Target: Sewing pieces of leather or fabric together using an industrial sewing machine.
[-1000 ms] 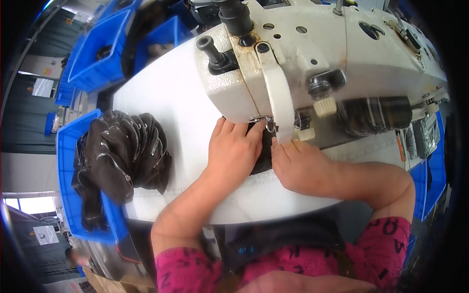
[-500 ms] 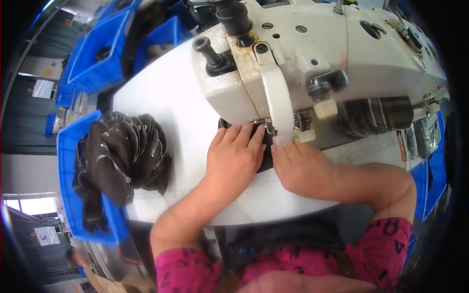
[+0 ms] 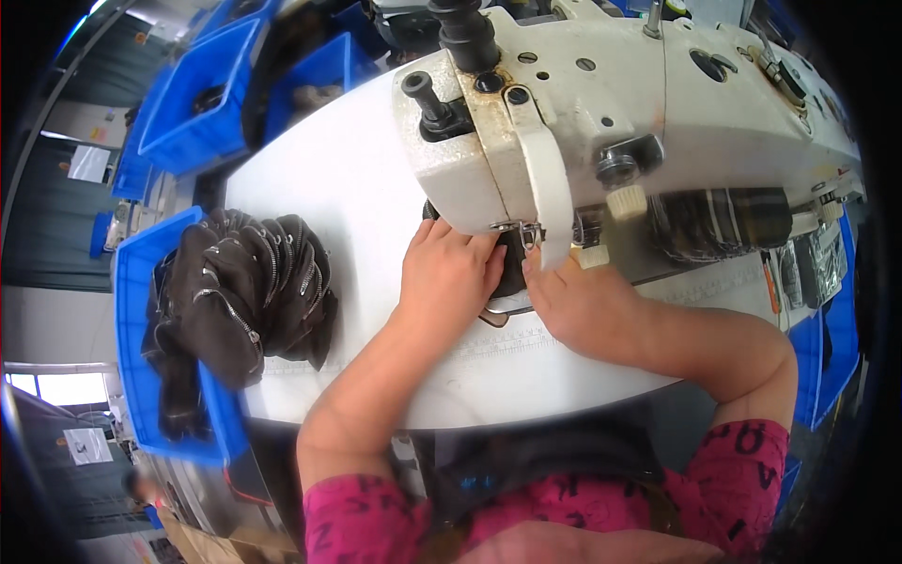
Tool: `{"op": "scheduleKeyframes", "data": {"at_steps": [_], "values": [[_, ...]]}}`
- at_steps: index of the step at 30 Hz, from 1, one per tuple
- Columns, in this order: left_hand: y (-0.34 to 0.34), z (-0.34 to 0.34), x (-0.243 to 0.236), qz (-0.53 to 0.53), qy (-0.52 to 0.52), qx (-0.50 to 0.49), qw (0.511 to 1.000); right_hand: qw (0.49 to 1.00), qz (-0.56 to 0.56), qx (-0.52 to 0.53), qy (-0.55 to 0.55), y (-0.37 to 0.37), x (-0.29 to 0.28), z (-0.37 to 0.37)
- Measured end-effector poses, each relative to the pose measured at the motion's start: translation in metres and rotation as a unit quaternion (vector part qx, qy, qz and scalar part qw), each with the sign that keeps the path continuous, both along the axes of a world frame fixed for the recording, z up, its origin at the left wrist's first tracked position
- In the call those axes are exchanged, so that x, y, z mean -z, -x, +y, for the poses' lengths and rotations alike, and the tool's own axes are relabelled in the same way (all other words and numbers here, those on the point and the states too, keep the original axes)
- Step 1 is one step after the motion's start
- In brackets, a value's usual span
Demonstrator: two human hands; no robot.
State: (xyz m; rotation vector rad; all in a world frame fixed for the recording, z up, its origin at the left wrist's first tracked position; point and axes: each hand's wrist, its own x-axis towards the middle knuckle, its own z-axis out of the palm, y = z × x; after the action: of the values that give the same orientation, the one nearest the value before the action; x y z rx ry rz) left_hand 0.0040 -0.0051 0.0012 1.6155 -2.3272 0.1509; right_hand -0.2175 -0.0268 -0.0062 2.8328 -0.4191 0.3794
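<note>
Head view: cloth's far end is hidden under the sewing machine [image 3: 592, 113], some right fingertips behind its white lever [image 3: 549, 183]. Left hand [image 3: 443, 280] palm-down at cloth's 9 o'clock, right hand [image 3: 584, 303] at 4, both half-curled, can't tell if either pinches. Cloth [image 3: 510, 275] dark, mostly covered, at machine head's 6 o'clock.

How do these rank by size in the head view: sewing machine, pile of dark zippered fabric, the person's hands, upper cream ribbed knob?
1. Sewing machine
2. Pile of dark zippered fabric
3. Left hand and right hand: too alike to rank
4. Upper cream ribbed knob
</note>
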Motion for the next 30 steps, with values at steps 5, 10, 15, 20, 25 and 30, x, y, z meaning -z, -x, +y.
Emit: {"op": "scheduleKeyframes", "data": {"at_steps": [5,10,15,20,25,30], "values": [[-0.003,-0.002,0.003,0.076,0.000,-0.011,0.997,1.000,-0.022,-0.005,-0.008,0.000,0.005,-0.002],[-0.010,-0.009,0.012,0.094,-0.025,-0.043,0.994,0.999,-0.047,-0.007,-0.010,-0.003,0.003,-0.002],[-0.015,-0.017,0.020,0.126,-0.008,-0.067,0.990,0.998,-0.061,-0.013,0.000,-0.004,0.007,-0.007],[-0.014,-0.018,0.021,0.143,0.048,-0.075,0.986,0.997,-0.068,0.021,-0.036,-0.009,0.011,-0.008],[-0.006,-0.015,0.022,0.190,0.042,-0.073,0.978,0.993,-0.113,0.002,-0.025,-0.007,0.012,-0.007],[-0.015,0.007,0.017,0.186,-0.002,-0.081,0.979,0.997,-0.060,0.023,-0.032,0.006,-0.012,0.008]]}}
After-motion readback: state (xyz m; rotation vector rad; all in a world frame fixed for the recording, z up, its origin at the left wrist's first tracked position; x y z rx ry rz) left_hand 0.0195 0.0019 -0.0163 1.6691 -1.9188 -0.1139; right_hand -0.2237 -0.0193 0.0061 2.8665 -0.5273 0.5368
